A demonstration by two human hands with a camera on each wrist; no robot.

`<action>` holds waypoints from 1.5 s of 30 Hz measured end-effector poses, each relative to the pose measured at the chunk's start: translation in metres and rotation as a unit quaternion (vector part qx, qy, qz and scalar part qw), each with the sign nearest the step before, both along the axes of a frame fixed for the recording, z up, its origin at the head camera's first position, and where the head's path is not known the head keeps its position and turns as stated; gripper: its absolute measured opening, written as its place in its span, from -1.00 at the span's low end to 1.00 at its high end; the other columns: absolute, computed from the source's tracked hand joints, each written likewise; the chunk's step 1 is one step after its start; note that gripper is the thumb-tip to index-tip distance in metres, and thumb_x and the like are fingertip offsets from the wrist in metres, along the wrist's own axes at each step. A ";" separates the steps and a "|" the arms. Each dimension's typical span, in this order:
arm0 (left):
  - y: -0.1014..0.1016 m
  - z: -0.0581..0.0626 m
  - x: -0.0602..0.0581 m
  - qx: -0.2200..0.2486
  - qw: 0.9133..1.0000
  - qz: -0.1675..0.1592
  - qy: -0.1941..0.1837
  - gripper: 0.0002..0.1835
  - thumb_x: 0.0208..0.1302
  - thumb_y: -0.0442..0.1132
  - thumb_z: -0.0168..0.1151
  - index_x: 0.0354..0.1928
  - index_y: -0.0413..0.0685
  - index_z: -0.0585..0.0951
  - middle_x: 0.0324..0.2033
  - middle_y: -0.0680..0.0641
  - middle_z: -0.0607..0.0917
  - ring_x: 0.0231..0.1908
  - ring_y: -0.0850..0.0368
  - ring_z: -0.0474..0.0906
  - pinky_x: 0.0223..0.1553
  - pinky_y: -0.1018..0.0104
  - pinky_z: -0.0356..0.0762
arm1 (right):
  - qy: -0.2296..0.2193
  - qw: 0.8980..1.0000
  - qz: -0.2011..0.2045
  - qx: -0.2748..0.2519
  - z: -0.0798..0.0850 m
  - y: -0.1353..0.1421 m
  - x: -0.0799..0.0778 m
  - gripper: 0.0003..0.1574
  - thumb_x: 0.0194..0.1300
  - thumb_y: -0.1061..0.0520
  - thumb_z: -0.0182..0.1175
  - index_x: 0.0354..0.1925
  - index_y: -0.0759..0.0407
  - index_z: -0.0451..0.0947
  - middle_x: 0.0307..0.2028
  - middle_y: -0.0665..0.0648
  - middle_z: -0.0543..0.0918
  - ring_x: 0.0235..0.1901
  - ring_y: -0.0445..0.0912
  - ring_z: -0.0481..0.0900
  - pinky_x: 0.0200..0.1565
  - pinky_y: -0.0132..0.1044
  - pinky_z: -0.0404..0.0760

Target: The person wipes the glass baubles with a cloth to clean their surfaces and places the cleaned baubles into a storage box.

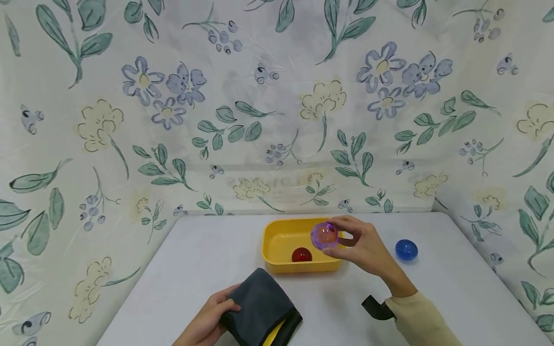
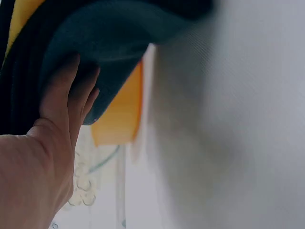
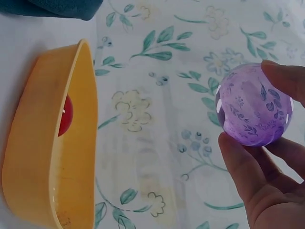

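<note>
A clear purple ball is pinched between the thumb and fingers of my right hand, held up over the right part of a yellow tray. In the right wrist view the purple ball shows the printed pattern through it. Inside the tray lies a red ball. My left hand grips a dark grey-blue cloth pouch in front of the tray, thumb on its upper face. The pouch has a black edge and a yellow inside, which shows at its opening toward me.
A clear blue ball rests on the white table to the right of the tray. A black strap sticks out at my right sleeve. Behind and beside the table hangs a flower-printed sheet.
</note>
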State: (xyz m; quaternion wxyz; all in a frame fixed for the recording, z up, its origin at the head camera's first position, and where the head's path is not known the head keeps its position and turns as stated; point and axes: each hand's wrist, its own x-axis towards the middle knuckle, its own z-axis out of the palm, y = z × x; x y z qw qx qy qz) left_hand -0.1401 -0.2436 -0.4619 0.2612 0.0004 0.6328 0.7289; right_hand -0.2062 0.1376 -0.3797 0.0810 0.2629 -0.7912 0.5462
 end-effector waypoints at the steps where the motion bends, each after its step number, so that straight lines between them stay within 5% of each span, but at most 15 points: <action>1: -0.002 -0.002 0.000 -0.005 1.000 -0.001 0.004 -0.15 0.35 -0.37 0.01 0.59 -0.47 -0.08 0.43 -0.21 0.45 0.12 0.20 0.58 0.03 0.27 0.65 | -0.002 1.000 0.000 0.001 0.000 -0.001 -0.002 -0.25 0.12 0.15 0.55 0.28 0.18 0.60 0.13 0.20 0.67 0.08 0.11 0.67 0.07 -0.26 0.74; 14: -0.014 -0.013 -0.003 -0.010 1.000 -0.007 0.009 -0.15 0.32 -0.39 0.01 0.57 -0.54 -0.08 0.27 -0.09 0.59 -0.01 0.19 0.66 -0.07 0.28 0.70 | -0.066 0.997 0.015 -0.020 -0.002 -0.026 -0.029 -0.29 0.15 0.11 0.52 0.28 0.16 0.62 0.20 0.28 0.66 0.09 0.14 0.71 0.01 -0.28 0.75; 25: -0.017 -0.017 -0.003 -0.011 1.000 0.000 -0.002 -0.16 0.31 -0.38 0.01 0.57 -0.53 -0.05 0.34 -0.14 0.55 0.02 0.19 0.64 -0.06 0.29 0.68 | -0.141 0.987 0.048 -0.054 -0.012 -0.056 -0.055 -0.33 0.15 0.13 0.51 0.25 0.10 0.65 0.16 0.24 0.70 0.09 0.07 0.65 0.02 -0.19 0.76; 45: -0.014 -0.018 0.000 -0.015 1.000 0.018 -0.015 -0.20 0.31 -0.39 0.01 0.56 -0.49 0.05 0.38 -0.16 0.52 0.08 0.20 0.62 0.00 0.28 0.65 | -0.221 0.975 -0.018 -0.008 -0.053 -0.089 -0.094 -0.30 0.05 -0.01 0.60 0.18 0.08 0.69 0.12 0.11 0.71 0.02 0.01 0.65 0.08 -0.21 0.73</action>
